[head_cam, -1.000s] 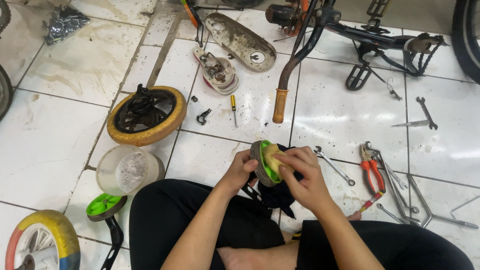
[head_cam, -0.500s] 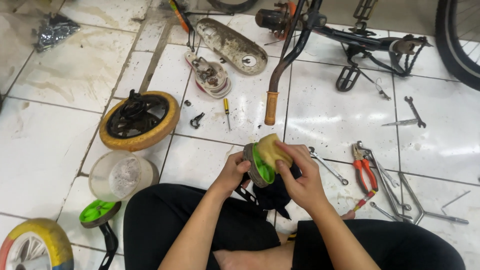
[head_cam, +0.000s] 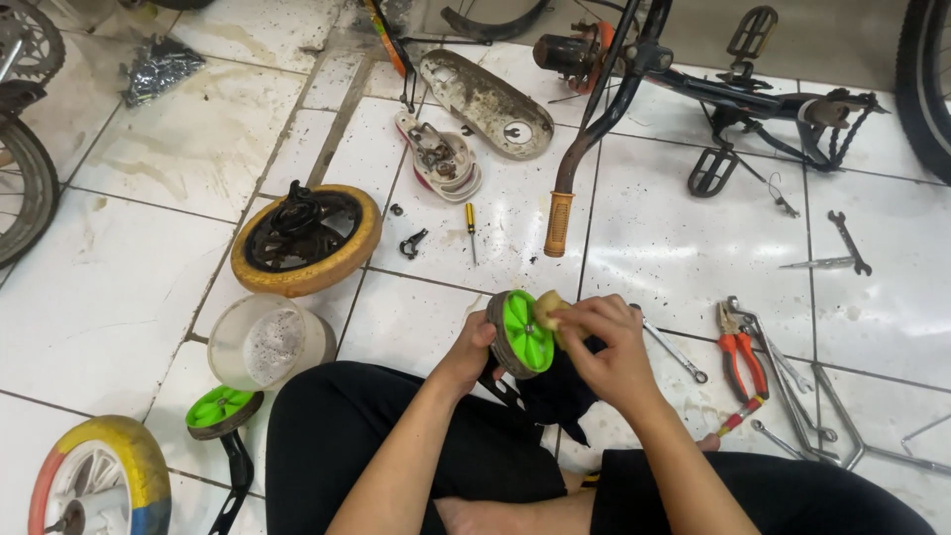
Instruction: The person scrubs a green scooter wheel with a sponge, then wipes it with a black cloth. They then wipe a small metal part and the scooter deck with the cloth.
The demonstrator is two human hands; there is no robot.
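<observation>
Now scrubbing: left hand [head_cam: 474, 349] gripping small green-hubbed wheel [head_cam: 519, 335] above lap, right hand [head_cam: 606, 347] closed on yellow sponge [head_cam: 546, 307] against hub, soapy tub [head_cam: 267, 342] on floor alongside; next likely calling for steady turning.

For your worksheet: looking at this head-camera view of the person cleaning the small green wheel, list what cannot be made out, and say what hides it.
- Head view: the far side of the green wheel is turned away, toward the left hand.
- Most of the yellow sponge is covered by the right hand.
- The yellow, red and blue wheel is cut off by the bottom-left edge.
- The container of foamy liquid: foam hides its contents.
- The bicycle frame runs past the top edge.
</observation>
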